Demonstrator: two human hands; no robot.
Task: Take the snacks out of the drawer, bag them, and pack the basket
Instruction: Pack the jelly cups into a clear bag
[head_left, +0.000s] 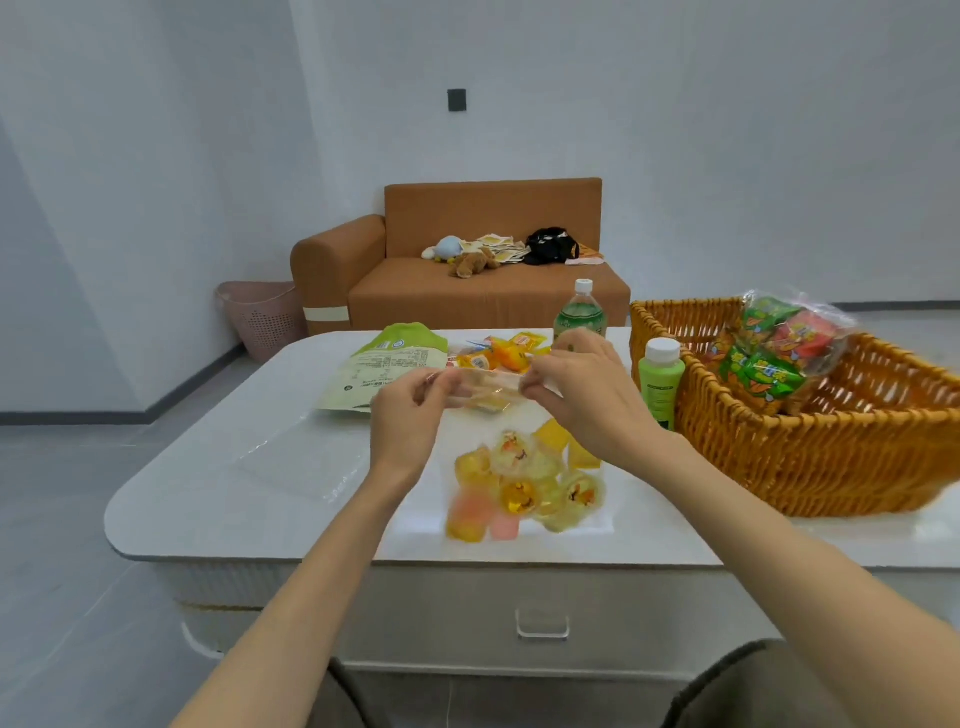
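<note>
A clear plastic bag (524, 488) full of yellow, orange and pink jelly cups hangs over the white table (218, 499). My left hand (410, 415) pinches the left end of the bag's top edge. My right hand (582, 384) pinches the right end of that edge. A woven orange basket (810, 457) stands at the right and holds a clear bag of green and red snack packs (774, 353). Behind my hands lie loose orange-wrapped snacks (506, 351) and a flat green snack pouch (384, 369). The table's drawer (540, 623) below is closed.
A green bottle with a white cap (660, 379) stands beside the basket's left wall, and a taller green drink bottle (581, 312) stands behind my right hand. An empty clear bag (306, 462) lies flat on the table's left part. Beyond are an orange sofa (467, 280) and a pink bin (265, 317).
</note>
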